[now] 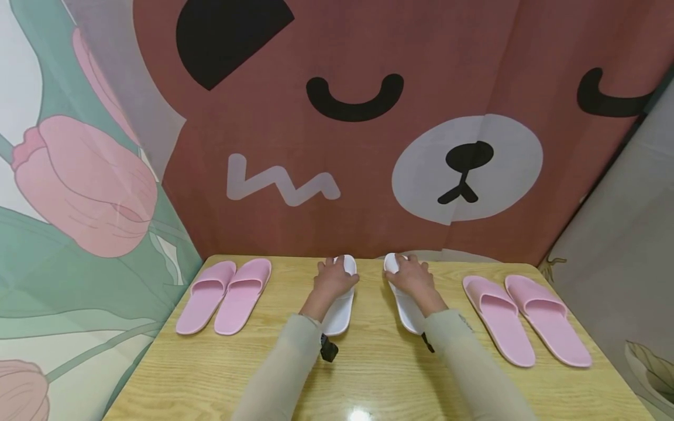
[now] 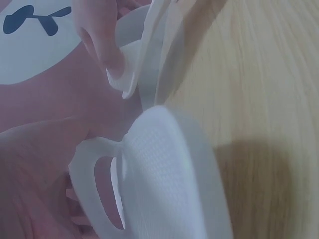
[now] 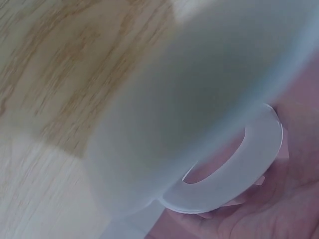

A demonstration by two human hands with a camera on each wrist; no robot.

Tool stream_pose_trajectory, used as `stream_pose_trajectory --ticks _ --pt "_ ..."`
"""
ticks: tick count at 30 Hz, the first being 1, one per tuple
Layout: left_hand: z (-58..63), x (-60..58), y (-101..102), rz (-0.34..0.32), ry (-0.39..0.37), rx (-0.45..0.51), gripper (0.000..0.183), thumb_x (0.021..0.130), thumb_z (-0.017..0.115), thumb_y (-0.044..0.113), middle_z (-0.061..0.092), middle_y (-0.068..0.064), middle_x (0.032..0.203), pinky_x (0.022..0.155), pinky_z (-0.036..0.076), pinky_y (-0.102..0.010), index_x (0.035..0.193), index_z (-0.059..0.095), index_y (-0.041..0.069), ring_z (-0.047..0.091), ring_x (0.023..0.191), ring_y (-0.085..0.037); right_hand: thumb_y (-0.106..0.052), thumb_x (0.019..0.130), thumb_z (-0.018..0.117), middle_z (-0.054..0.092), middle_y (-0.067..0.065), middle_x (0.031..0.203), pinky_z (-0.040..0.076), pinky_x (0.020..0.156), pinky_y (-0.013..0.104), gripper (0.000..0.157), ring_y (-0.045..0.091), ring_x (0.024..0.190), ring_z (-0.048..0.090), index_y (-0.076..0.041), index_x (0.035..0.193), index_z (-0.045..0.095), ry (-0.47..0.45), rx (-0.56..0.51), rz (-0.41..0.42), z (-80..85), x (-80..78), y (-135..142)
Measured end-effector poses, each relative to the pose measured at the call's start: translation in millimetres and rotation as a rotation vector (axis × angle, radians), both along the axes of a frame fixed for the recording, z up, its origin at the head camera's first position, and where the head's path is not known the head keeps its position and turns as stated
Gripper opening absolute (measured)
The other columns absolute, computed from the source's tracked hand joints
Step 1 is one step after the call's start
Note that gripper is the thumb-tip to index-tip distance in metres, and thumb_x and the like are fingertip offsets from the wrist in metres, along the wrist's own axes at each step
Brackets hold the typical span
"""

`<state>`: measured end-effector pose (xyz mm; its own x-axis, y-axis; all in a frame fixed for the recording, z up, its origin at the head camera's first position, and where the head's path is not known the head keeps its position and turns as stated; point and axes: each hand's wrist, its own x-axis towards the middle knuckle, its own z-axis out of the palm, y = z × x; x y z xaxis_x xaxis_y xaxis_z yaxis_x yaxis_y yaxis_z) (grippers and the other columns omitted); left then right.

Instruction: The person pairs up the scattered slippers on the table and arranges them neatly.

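Observation:
Two white slippers are in the middle of the wooden table, toes toward the bear-print backdrop. My left hand (image 1: 333, 279) grips the left white slipper (image 1: 339, 314) over its strap. Around the strap of the right white slipper (image 1: 408, 313), my right hand (image 1: 414, 277) holds on in the same way. From the left wrist, the left white slipper (image 2: 159, 174) shows its textured footbed and the open loop of its strap. The right wrist view shows the right white slipper (image 3: 194, 104) blurred and tilted, its sole side toward the camera.
A pair of pink slippers (image 1: 239, 304) lies at the table's left. Another pink pair (image 1: 500, 324) lies at the right. The brown bear backdrop (image 1: 289, 234) rises behind the wooden table (image 1: 368, 374), with printed cloth on both sides.

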<state>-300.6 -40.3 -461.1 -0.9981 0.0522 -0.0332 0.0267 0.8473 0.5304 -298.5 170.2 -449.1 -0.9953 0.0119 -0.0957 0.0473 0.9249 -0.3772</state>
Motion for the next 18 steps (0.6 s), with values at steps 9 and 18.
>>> stream_pose_trajectory --ticks 9,18 --pt "0.4 -2.1 9 0.031 -0.010 -0.034 0.079 0.092 0.064 0.045 0.036 -0.020 0.156 0.098 0.043 -0.063 0.156 0.038 0.006 0.032 0.139 -0.045 -0.050 0.097 0.057 0.030 0.027 0.158 0.037 0.102 0.070 0.076 0.057 0.134 0.035 -0.012 0.159 0.034 -0.004 -0.007 0.002 -6.7 -4.9 -6" --pt "-5.6 -3.7 15 0.037 -0.024 -0.055 0.077 0.094 0.062 0.045 0.040 -0.022 0.152 0.099 0.044 -0.061 0.155 0.038 0.004 0.033 0.137 -0.044 -0.049 0.098 0.057 0.030 0.027 0.157 0.037 0.102 0.069 0.076 0.056 0.134 0.036 -0.010 0.159 0.034 -0.006 -0.034 -0.003 -11.8 -7.9 -12"
